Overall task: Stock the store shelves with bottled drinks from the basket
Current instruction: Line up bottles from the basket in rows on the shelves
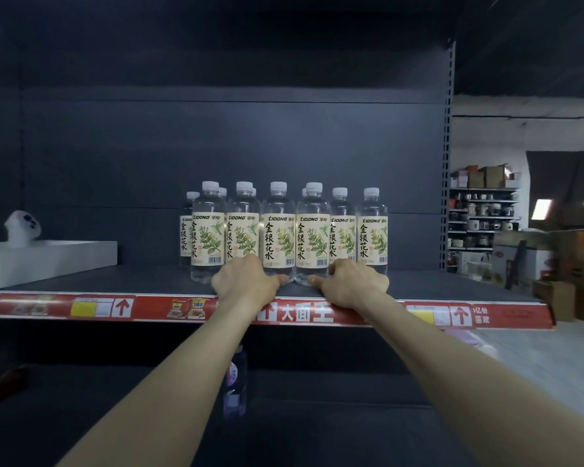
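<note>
Squaring the front row: the left hand (246, 281) and right hand (354, 281) press curled knuckles against the bases of clear plastic white-capped bottles (279, 230) on the dark shelf (115, 281), gripping nothing; push evenly, low

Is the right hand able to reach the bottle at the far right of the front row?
Probably yes. The right hand rests on the shelf just in front of that bottle, and nothing stands between them.
</note>
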`<state>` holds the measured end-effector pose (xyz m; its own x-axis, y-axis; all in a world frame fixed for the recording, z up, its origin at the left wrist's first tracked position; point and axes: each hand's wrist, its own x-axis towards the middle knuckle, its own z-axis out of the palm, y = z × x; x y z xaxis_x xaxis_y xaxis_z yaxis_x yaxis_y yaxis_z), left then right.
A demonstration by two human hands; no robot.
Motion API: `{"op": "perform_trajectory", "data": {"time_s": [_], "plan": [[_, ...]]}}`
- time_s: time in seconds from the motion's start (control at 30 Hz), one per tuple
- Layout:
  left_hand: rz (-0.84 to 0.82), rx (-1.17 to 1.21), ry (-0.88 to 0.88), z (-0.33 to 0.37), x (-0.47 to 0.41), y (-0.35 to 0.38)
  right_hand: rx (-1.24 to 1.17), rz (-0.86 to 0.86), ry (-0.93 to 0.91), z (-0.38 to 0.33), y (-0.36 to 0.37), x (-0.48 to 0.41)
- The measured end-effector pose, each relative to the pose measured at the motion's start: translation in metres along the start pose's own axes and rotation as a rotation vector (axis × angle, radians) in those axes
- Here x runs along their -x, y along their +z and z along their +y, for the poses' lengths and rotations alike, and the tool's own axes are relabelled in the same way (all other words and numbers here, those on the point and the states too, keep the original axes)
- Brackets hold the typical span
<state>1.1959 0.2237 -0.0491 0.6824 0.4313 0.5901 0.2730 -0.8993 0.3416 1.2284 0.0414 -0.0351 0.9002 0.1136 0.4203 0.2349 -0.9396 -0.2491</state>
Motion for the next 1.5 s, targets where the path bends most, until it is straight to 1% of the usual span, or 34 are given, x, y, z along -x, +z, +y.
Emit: {"op": "perform_trajectory", "data": {"time_s": [0.13,0.37,0.5,0.6,0.67,0.77,0.8,0.83,0.9,0.93,1.0,1.07,1.17,1.27,1.33,1.43,1.5], "plan": [[-0.051,0.007,0.021,-0.005,-0.003,-0.002,0.008,0.014,-0.011,0.001,0.002,0.001],[-0.041,0.011,0.018,-0.005,-0.005,0.003,0.018,0.013,-0.016,-0.001,-0.001,0.006],[-0.13,0.007,0.052,-0.003,0.004,-0.011,-0.002,-0.075,-0.009,-0.003,-0.006,0.013],[-0.185,0.059,0.119,0.0,0.021,-0.028,-0.04,-0.091,-0.062,-0.008,-0.018,0.029],[-0.146,0.191,0.175,0.0,0.038,-0.034,-0.129,-0.05,-0.118,-0.01,-0.022,0.047],[-0.031,0.452,0.289,-0.002,0.084,-0.044,-0.367,0.149,-0.202,-0.003,-0.013,0.084],[-0.022,0.5,0.319,-0.004,0.102,-0.046,-0.406,0.202,-0.233,0.002,-0.009,0.099],[-0.032,0.544,0.324,-0.007,0.121,-0.046,-0.447,0.218,-0.256,0.009,-0.004,0.114],[-0.095,0.637,0.28,-0.018,0.159,-0.041,-0.569,0.161,-0.28,0.023,0.007,0.152],[-0.137,0.681,0.246,-0.024,0.178,-0.038,-0.591,0.118,-0.291,0.03,0.014,0.172],[-0.24,0.739,0.184,-0.036,0.22,-0.025,-0.564,0.021,-0.316,0.047,0.036,0.21],[-0.359,0.773,0.124,-0.048,0.265,-0.001,-0.569,-0.104,-0.282,0.067,0.066,0.246],[-0.489,0.736,0.032,-0.067,0.339,0.045,-0.568,-0.268,-0.145,0.095,0.121,0.296],[-0.621,0.686,-0.071,-0.086,0.407,0.083,-0.536,-0.477,-0.033,0.117,0.175,0.341],[-0.704,0.676,-0.131,-0.098,0.441,0.103,-0.508,-0.601,0.011,0.128,0.207,0.369],[-0.798,0.641,-0.207,-0.125,0.479,0.131,-0.464,-0.729,0.096,0.151,0.247,0.406],[-0.856,0.575,-0.235,-0.146,0.501,0.147,-0.371,-0.808,0.098,0.166,0.267,0.426]]}}
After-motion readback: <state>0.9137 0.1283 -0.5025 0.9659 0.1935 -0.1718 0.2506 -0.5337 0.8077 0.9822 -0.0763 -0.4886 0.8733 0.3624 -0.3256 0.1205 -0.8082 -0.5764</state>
